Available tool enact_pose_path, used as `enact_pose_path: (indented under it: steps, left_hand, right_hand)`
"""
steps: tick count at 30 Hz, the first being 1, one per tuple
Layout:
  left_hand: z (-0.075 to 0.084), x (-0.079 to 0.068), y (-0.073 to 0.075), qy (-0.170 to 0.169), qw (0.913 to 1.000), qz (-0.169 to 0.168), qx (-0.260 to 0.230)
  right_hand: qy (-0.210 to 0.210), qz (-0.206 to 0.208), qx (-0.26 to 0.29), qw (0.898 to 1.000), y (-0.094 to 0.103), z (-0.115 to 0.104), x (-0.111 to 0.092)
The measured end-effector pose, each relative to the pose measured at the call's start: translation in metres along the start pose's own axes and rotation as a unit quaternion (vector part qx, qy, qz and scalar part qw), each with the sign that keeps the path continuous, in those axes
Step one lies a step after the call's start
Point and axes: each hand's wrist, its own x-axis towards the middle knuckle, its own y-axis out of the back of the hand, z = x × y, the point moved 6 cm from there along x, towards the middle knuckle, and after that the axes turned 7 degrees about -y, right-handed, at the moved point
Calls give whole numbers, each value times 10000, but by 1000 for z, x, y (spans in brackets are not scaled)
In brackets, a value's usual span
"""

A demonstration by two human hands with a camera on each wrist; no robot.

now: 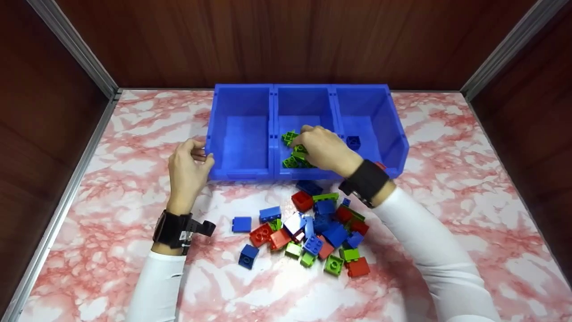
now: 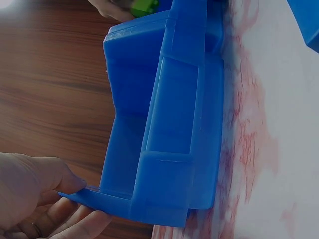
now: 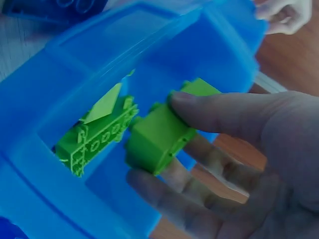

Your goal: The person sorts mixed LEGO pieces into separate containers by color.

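My left hand (image 1: 185,167) grips the left side wall of a blue three-compartment bin (image 1: 241,175). In the left wrist view the thumb lies on the inner side of that wall, fingers outside. Over the middle compartment, my right hand (image 1: 328,150) holds a green toy brick (image 3: 162,132) between thumb and fingers. Beneath it, several green bricks (image 3: 102,129) lie on the compartment floor. The left compartment (image 1: 247,143) shows a bare floor. A dark blue brick (image 1: 353,142) sits in the right compartment, and a red brick (image 1: 380,165) there is partly hidden by my right wrist.
A loose pile of red, green and blue bricks (image 1: 324,228) spreads over the marbled table (image 1: 147,129) in front of the bin. A blue brick (image 1: 241,224) and a darker blue brick (image 1: 248,256) lie at its left. A wooden panel (image 1: 295,44) stands behind.
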Motion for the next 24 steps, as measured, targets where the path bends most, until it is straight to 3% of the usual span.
enact_pose_path:
  steps: [14, 24]
  left_hand:
    - [-1, 0, 0, -6, 10000, -43, -34]
    - [1, 1, 0, -7, 10000, -28, -45]
  right_hand:
    - [-339, -733, -33, 9967, -28, 7, 26]
    - [-303, -650, -459, 9964, -23, 4, 21]
